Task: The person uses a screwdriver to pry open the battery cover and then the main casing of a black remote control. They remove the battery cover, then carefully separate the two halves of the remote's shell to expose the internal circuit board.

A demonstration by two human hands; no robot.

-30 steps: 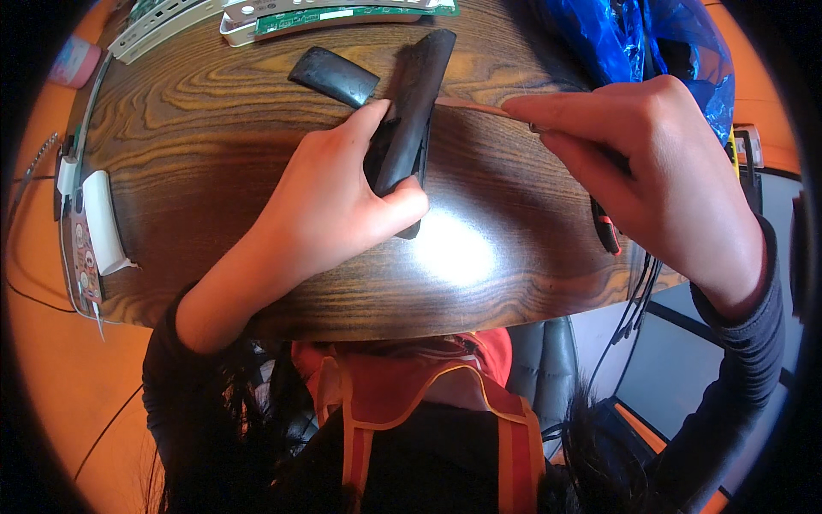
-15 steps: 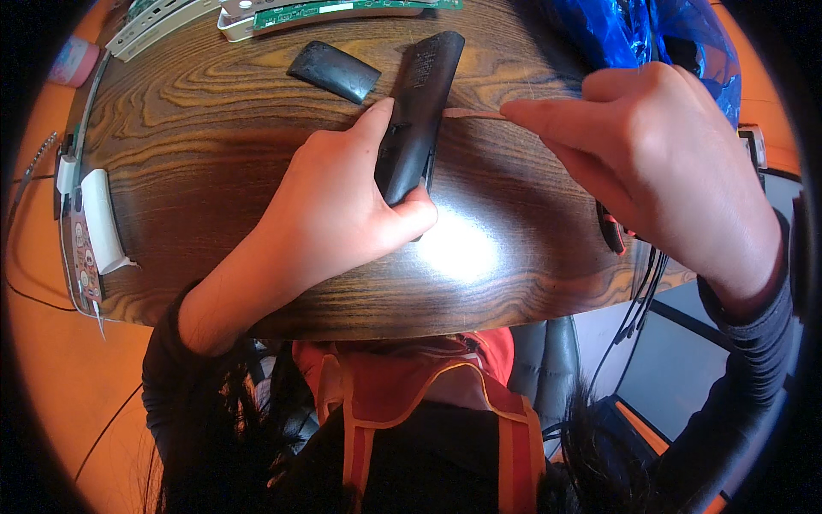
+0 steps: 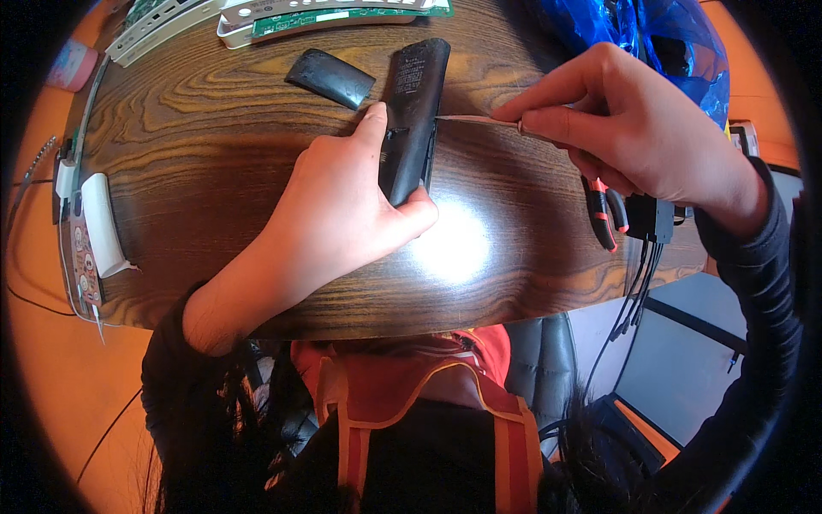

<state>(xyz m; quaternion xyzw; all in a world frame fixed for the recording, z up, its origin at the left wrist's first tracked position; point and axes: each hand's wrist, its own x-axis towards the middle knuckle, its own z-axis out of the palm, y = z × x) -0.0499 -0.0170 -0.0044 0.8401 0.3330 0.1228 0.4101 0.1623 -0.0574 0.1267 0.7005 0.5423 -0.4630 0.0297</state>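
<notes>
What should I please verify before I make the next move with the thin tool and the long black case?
1. Left grip on the long black case: ok, the fingers hold its lower part.
2. Right grip on the thin tool: ok, pinched.
3. Tool tip at the case's right edge: ok, it reaches there.
4. Depth of the tip inside the case: cannot tell.
5. Loose black cover apart from the case: ok.
6. Right grip not touching the pliers: cannot tell, it partly hides them.

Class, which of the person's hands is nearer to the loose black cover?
Left. The left hand is just below the cover in the picture; the right hand is farther right, beyond the black device.
</notes>
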